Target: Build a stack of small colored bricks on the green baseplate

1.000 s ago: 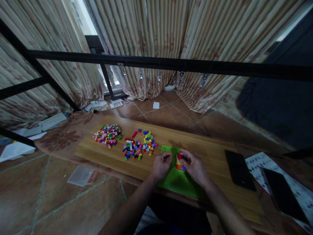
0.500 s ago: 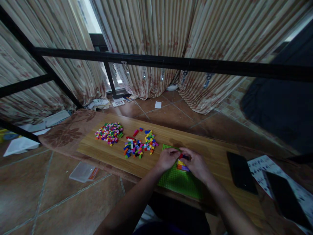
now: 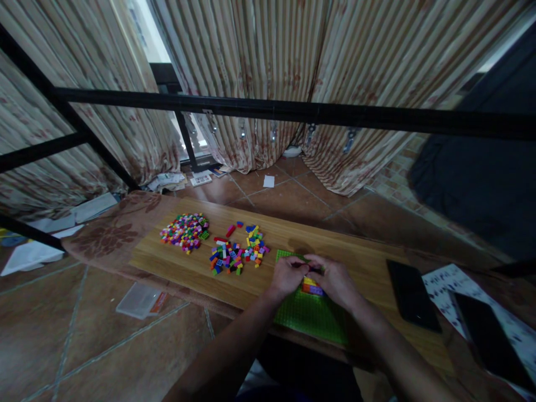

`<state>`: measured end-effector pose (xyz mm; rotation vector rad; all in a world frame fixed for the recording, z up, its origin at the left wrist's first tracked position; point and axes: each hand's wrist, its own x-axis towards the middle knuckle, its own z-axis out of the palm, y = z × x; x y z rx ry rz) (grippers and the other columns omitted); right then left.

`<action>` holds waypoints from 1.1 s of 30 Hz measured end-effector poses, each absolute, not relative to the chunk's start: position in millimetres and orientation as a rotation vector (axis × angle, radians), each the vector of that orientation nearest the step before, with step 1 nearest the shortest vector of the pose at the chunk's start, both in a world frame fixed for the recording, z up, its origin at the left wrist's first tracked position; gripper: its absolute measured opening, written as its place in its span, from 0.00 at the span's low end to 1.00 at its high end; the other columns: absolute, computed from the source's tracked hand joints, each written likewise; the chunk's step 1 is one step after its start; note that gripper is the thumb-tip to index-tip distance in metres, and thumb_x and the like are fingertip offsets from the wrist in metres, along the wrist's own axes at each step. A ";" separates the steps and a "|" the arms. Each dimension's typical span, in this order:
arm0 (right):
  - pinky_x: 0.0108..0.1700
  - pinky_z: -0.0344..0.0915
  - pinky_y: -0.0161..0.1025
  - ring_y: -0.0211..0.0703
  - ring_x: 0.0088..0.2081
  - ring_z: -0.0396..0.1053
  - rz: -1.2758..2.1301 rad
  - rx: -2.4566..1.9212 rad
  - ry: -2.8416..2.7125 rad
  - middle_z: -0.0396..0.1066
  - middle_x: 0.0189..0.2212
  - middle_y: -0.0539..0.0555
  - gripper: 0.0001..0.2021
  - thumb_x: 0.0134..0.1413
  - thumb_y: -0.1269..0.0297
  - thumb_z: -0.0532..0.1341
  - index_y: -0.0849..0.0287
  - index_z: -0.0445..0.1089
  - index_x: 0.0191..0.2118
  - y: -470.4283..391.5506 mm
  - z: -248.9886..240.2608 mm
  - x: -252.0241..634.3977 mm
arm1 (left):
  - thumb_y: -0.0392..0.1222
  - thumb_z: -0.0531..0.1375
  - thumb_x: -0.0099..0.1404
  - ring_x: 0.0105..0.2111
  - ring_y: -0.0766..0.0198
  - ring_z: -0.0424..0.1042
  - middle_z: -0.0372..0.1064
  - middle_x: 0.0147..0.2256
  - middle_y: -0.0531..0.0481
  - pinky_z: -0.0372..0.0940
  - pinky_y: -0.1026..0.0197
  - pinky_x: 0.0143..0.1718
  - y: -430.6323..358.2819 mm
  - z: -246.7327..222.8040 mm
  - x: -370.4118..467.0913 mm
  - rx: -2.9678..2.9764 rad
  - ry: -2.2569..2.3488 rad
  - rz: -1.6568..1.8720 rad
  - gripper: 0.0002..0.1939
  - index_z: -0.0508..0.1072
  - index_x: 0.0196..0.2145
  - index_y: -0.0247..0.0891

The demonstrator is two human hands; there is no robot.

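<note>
A green baseplate [image 3: 310,322] lies on the wooden board, under both my hands. On it stands a small build of toy bricks [image 3: 312,288], with yellow, orange and purple pieces showing. My left hand [image 3: 288,276] has its fingers pinched together at the build's far left side. From the right, my right hand [image 3: 335,281] curls its closed fingers over the build's far end. Something dark red shows between the two sets of fingertips, largely covered by them. Which hand grips it I cannot tell.
Left of the baseplate lie a pile of loose mixed bricks [image 3: 239,254] and, farther off, a denser pile of small bricks [image 3: 185,231]. A black phone-like slab [image 3: 412,296] rests on the board's right. A clear plastic box [image 3: 138,300] sits on the floor.
My fingertips have drawn closer together over the build, and the red piece is more covered. The whole view has shifted slightly.
</note>
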<state>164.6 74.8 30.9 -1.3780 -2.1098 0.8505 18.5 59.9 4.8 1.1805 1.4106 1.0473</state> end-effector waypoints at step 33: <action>0.46 0.69 0.43 0.44 0.41 0.74 0.846 -1.419 -1.741 0.76 0.40 0.55 0.14 0.54 0.61 0.55 0.58 0.73 0.43 46.3 32.2 190.8 | 0.35 0.59 0.55 0.26 0.67 0.72 0.73 0.23 0.53 0.66 0.66 0.31 69.6 7.4 16.9 1.299 1.492 0.983 0.07 0.78 0.28 0.35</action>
